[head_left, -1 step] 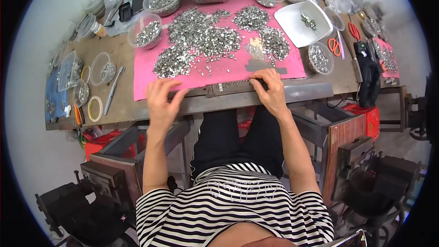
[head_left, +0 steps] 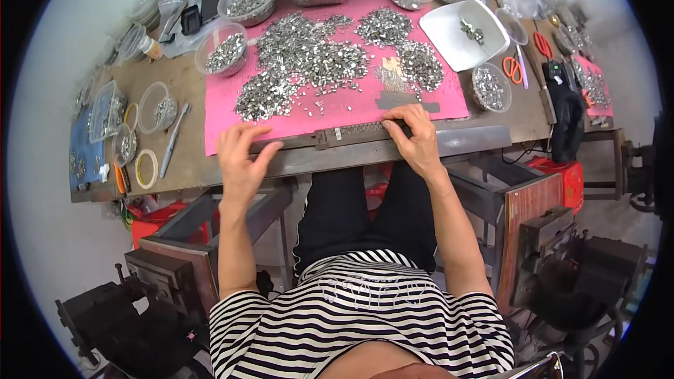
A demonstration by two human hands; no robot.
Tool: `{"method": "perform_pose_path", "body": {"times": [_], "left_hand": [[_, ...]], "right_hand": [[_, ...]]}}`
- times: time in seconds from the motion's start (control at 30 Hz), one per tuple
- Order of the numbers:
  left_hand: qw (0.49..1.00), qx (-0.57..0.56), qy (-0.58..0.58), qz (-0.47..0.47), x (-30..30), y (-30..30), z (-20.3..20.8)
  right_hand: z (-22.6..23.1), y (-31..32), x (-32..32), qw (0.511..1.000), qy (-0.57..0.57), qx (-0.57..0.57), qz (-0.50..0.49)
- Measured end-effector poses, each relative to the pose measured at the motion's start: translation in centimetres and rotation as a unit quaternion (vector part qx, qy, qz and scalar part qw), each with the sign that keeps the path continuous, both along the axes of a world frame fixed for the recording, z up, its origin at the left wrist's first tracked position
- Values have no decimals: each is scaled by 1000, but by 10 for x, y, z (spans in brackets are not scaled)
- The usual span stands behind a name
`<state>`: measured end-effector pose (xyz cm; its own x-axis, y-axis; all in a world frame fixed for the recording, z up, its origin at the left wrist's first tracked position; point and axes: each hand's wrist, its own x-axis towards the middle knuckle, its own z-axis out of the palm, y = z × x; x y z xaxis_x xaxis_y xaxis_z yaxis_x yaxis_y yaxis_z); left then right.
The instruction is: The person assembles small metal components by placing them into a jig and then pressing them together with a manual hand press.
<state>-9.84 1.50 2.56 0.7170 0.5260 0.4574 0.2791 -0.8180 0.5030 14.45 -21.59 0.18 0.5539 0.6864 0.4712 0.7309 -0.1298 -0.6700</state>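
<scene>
Grey metal strip (head_left: pixel 359 130) lies between spread, empty left hand (head_left: pixel 240 163) and curled right hand (head_left: pixel 419 142); right's hold unclear.

We worked in a workshop: small silvery metal pieces (head_left: pixel 333 63) lay heaped on a pink rectangular mat (head_left: pixel 219 102), and dark, blocky metal vise-like fixtures (head_left: pixel 158 274) flanked us.

Pale outlined lettering (head_left: pixel 372 292) crosses the black-and-white striped shirt (head_left: pixel 281 330), too unclear to read.
</scene>
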Motion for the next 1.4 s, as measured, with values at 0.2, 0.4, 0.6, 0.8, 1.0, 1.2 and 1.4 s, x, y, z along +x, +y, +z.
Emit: {"method": "perform_pose_path", "body": {"times": [0.2, 0.4, 0.6, 0.8, 1.0, 1.2, 1.4], "left_hand": [[996, 36, 76, -10, -11, 6, -4], [999, -16, 17, -43, -16, -9, 22], [969, -98, -39, -221, 40, -67, 55], [978, 66, -30, -198, 119, -82, -15], [989, 97, -23, -112, 110, -88, -24], [990, 66, -84, -91, 97, -105, -40], [994, 52, -82, -41, 104, -117, -40]], "right_hand": [[-1, 1, -2, 1000, -19, 1, -8], [-4, -4, 1, 993, 57, 76, -64], [-6, -3, -4, 984, 78, 129, -97], [-14, -27, -2, 963, -179, -34, -197], [8, -25, -26, 979, 134, 113, -102], [8, -35, -14, 997, 25, 59, -33], [13, 43, 74, 989, -127, 18, -77]]}}
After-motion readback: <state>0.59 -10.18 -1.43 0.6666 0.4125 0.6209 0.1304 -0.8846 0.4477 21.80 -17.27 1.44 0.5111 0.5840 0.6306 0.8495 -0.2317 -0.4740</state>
